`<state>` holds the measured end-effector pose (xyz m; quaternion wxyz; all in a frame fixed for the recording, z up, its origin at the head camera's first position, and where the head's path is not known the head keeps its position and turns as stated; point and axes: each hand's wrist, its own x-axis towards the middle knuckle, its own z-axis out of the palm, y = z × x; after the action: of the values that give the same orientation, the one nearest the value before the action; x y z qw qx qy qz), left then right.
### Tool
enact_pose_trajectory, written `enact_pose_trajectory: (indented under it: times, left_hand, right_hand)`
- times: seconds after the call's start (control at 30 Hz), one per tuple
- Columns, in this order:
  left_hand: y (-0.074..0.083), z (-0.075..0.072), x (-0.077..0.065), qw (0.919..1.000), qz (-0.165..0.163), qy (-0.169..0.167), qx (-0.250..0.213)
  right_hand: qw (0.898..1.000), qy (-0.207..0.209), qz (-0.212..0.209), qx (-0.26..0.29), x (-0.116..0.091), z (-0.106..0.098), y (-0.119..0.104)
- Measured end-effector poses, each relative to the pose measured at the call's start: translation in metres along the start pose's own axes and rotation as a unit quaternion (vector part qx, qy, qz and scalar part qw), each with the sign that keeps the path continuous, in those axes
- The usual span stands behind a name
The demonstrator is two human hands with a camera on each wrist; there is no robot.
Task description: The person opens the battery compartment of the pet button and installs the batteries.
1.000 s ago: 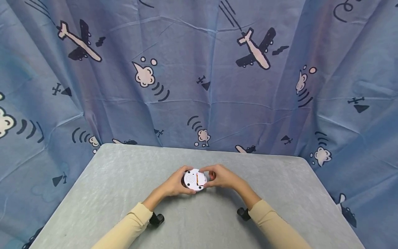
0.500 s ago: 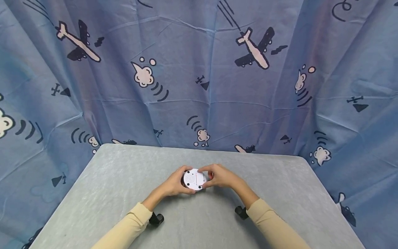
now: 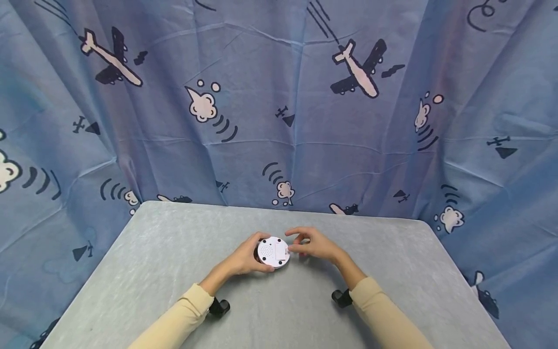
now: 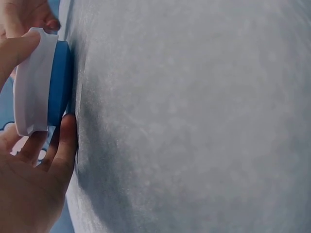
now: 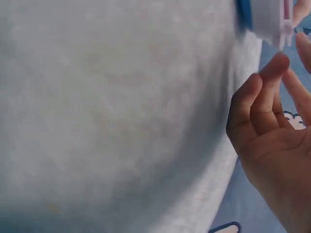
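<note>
A round white device (image 3: 267,250) lies face down near the middle of the table, showing small speaker holes, dark feet and a rectangular battery cover (image 3: 281,251). In the left wrist view its white casing (image 4: 34,87) sits over a blue part (image 4: 59,82). My left hand (image 3: 245,255) grips the device from the left, thumb at the near rim and fingers round the far side. My right hand (image 3: 316,244) is at the right rim, its thumb tip close by the cover and index finger extended. In the right wrist view the fingers (image 5: 243,99) bend loosely, holding nothing.
The table (image 3: 183,232) has a pale grey cloth-like surface. Behind it hangs a blue curtain (image 3: 244,116) printed with airplanes and clouds. Black wrist mounts (image 3: 219,307) sit below both cuffs.
The battery cover, with red-orange showing along its edge a second ago, now sits flush in the device. My right hand has drawn back slightly right, its index finger leaving the rim.
</note>
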<state>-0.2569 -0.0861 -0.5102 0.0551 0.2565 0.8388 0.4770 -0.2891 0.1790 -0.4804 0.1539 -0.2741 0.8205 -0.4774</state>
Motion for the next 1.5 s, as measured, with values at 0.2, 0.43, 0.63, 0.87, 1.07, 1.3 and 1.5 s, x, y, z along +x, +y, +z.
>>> enact_pose_trajectory:
  times: [0.2, 0.43, 0.63, 0.87, 1.07, 1.3, 1.5]
  left_hand:
    - [0.0, -0.001, -0.002, 1.0, -0.002, -0.005, 0.007]
    - [0.0, -0.001, -0.001, 0.9999, -0.002, -0.002, 0.01]
    - [-0.001, -0.001, -0.001, 1.0, 0.005, -0.002, 0.004]
    - [-0.002, -0.001, -0.001, 0.9999, 0.016, 0.0, 0.002]
    - [-0.002, 0.0, -0.001, 0.9999, 0.013, 0.001, -0.009]
    - [-0.003, 0.0, -0.002, 0.9995, 0.008, 0.0, -0.029]
    - [-0.004, -0.002, -0.002, 0.9992, 0.013, -0.007, -0.037]
  right_hand:
    - [0.999, -0.017, 0.024, 0.032, 0.002, 0.008, 0.008]
    - [0.995, -0.014, 0.043, 0.087, 0.006, 0.014, 0.01]
    - [0.992, -0.015, 0.048, 0.114, 0.007, 0.016, 0.01]
    - [0.985, -0.031, 0.053, 0.159, 0.007, 0.015, 0.014]
    - [0.972, -0.04, 0.082, 0.215, 0.006, 0.014, 0.017]
    - [0.97, -0.019, 0.111, 0.217, 0.007, 0.016, 0.011]
    - [0.969, -0.001, 0.12, 0.218, 0.008, 0.02, 0.011]
